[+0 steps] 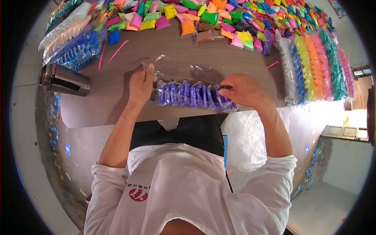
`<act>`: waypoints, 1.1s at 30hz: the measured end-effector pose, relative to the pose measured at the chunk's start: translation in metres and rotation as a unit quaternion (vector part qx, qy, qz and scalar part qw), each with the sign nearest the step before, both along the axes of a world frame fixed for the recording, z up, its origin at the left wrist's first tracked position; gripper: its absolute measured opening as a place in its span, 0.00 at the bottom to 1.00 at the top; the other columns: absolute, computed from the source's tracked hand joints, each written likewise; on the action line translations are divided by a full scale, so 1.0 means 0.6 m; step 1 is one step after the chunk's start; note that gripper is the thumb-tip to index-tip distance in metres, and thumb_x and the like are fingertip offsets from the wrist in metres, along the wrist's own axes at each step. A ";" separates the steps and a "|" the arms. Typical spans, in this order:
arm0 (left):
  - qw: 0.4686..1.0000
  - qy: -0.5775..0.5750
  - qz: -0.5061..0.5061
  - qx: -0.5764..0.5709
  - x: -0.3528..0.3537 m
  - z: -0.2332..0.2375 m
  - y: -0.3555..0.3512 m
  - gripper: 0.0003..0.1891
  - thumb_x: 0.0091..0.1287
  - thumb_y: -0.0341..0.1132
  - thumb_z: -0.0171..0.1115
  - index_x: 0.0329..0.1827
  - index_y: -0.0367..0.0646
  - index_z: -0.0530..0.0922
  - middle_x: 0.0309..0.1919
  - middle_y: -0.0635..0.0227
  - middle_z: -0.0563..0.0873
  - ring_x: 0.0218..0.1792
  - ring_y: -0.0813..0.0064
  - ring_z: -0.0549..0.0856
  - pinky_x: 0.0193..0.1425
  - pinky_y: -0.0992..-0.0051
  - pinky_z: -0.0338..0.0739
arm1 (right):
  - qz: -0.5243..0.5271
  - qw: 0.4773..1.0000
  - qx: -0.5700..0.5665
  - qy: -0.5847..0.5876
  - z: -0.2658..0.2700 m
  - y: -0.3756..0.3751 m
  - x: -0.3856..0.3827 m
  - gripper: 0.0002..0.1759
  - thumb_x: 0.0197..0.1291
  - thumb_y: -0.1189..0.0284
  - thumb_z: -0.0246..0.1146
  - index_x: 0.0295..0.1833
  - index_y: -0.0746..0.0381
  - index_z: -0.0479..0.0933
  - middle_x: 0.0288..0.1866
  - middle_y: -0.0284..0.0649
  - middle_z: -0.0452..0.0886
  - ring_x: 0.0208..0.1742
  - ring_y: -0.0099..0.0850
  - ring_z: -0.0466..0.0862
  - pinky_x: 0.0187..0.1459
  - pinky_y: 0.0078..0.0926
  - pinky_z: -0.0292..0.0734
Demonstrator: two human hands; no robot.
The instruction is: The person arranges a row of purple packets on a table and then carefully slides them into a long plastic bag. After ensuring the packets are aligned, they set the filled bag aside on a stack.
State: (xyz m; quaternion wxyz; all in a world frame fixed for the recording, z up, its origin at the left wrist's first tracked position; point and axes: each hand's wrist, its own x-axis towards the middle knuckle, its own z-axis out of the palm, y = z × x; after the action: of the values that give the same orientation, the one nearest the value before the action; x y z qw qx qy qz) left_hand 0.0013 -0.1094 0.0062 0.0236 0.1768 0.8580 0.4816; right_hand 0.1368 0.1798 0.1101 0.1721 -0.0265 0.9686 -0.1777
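A clear plastic bag [172, 69] lies on the brown table [117, 109] with a row of several purple packets [188, 95] standing inside it. My left hand [141, 84] presses down on the bag's left end, fingers resting on the clear film. At the row's right end, my right hand [243, 91] pinches the last purple packets between thumb and fingers.
A steel thermos [64, 80] lies on its side at the table's left edge. Loose coloured packets [219, 19] cover the far side. Bagged rows of packets are stacked at right [317, 66] and far left [74, 39]. Two pink sticks [117, 51] lie nearby.
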 end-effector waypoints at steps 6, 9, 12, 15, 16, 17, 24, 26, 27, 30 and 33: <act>1.000 -0.009 0.010 0.009 -0.003 -0.006 -0.002 0.27 0.79 0.48 0.50 0.28 0.33 0.78 0.24 0.55 0.81 0.30 0.58 0.82 0.39 0.62 0.74 | 0.044 0.979 -0.129 0.152 -0.027 -0.021 -0.012 0.16 0.62 0.66 0.65 0.53 0.63 0.84 0.49 0.48 0.86 0.55 0.49 0.82 0.57 0.44 0.75; 1.000 0.001 0.009 0.008 -0.004 -0.010 -0.002 0.27 0.79 0.47 0.50 0.27 0.33 0.78 0.24 0.54 0.80 0.30 0.56 0.82 0.39 0.62 0.73 | 0.073 0.981 -0.151 0.094 -0.035 -0.022 -0.023 0.17 0.62 0.68 0.67 0.55 0.62 0.83 0.51 0.46 0.86 0.55 0.46 0.82 0.59 0.41 0.76; 1.000 0.007 0.009 0.007 -0.001 -0.006 0.000 0.27 0.79 0.47 0.51 0.26 0.33 0.78 0.24 0.54 0.80 0.30 0.55 0.82 0.39 0.61 0.73 | 0.047 0.989 -0.137 0.013 -0.028 -0.014 -0.025 0.18 0.61 0.67 0.69 0.56 0.61 0.82 0.51 0.44 0.86 0.53 0.45 0.83 0.57 0.38 0.77; 0.999 0.032 0.014 0.006 -0.001 -0.013 -0.001 0.27 0.79 0.48 0.53 0.27 0.33 0.78 0.23 0.60 0.80 0.27 0.66 0.80 0.36 0.66 0.73 | 0.054 0.991 -0.118 0.020 -0.033 -0.006 -0.025 0.19 0.62 0.66 0.69 0.56 0.62 0.82 0.52 0.46 0.86 0.49 0.45 0.84 0.54 0.36 0.78; 0.999 0.044 0.016 0.005 -0.003 -0.015 -0.001 0.27 0.79 0.48 0.53 0.27 0.33 0.78 0.22 0.63 0.80 0.26 0.72 0.79 0.35 0.68 0.73 | 0.066 0.991 -0.112 0.039 -0.034 -0.008 -0.028 0.20 0.62 0.65 0.69 0.57 0.62 0.82 0.52 0.46 0.86 0.48 0.45 0.84 0.53 0.35 0.79; 0.999 0.034 0.017 0.009 -0.003 -0.015 -0.001 0.27 0.79 0.47 0.53 0.27 0.33 0.78 0.23 0.59 0.81 0.28 0.66 0.80 0.36 0.65 0.73 | 0.039 0.988 -0.145 0.037 -0.032 -0.013 -0.027 0.20 0.63 0.65 0.68 0.57 0.63 0.82 0.53 0.47 0.86 0.49 0.44 0.84 0.52 0.35 0.79; 1.000 0.020 0.016 0.002 -0.005 -0.019 -0.001 0.25 0.79 0.46 0.52 0.29 0.33 0.78 0.23 0.59 0.81 0.28 0.66 0.80 0.37 0.65 0.73 | 0.079 0.978 -0.191 0.035 -0.062 -0.052 -0.052 0.25 0.68 0.60 0.65 0.63 0.64 0.79 0.55 0.48 0.86 0.51 0.39 0.85 0.52 0.35 0.80; 1.000 0.018 0.013 -0.001 -0.008 -0.019 -0.005 0.25 0.80 0.47 0.53 0.30 0.33 0.78 0.23 0.63 0.80 0.26 0.73 0.79 0.35 0.69 0.73 | 0.101 0.979 -0.173 0.025 -0.074 -0.034 -0.054 0.26 0.68 0.59 0.65 0.65 0.64 0.77 0.55 0.49 0.86 0.51 0.39 0.85 0.52 0.36 0.80; 1.000 0.020 0.010 0.000 -0.006 -0.014 -0.003 0.25 0.80 0.47 0.53 0.30 0.33 0.78 0.23 0.63 0.80 0.26 0.73 0.79 0.35 0.69 0.73 | 0.092 0.979 -0.180 0.003 -0.069 -0.026 -0.053 0.26 0.68 0.59 0.65 0.65 0.64 0.77 0.55 0.49 0.86 0.51 0.40 0.85 0.53 0.36 0.80; 0.999 0.049 0.005 0.001 -0.006 -0.021 -0.003 0.25 0.80 0.46 0.53 0.30 0.33 0.78 0.22 0.64 0.80 0.26 0.73 0.79 0.35 0.69 0.73 | 0.064 0.979 -0.195 -0.008 -0.046 -0.030 -0.049 0.26 0.68 0.61 0.65 0.66 0.64 0.76 0.55 0.50 0.85 0.53 0.44 0.85 0.55 0.36 0.79; 0.997 0.071 0.001 -0.001 -0.010 -0.029 -0.003 0.25 0.80 0.46 0.52 0.30 0.33 0.78 0.22 0.64 0.80 0.26 0.72 0.79 0.35 0.69 0.73 | 0.081 0.973 -0.213 0.042 -0.036 -0.053 -0.058 0.25 0.69 0.62 0.64 0.67 0.63 0.76 0.56 0.51 0.85 0.55 0.46 0.85 0.56 0.37 0.79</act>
State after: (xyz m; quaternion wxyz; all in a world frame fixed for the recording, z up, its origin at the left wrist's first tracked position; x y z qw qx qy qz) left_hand -0.0045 -0.1113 -0.0114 -0.0378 0.2103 0.8583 0.4665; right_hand 0.1022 0.1482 0.0887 0.1358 -0.1483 0.9094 -0.3640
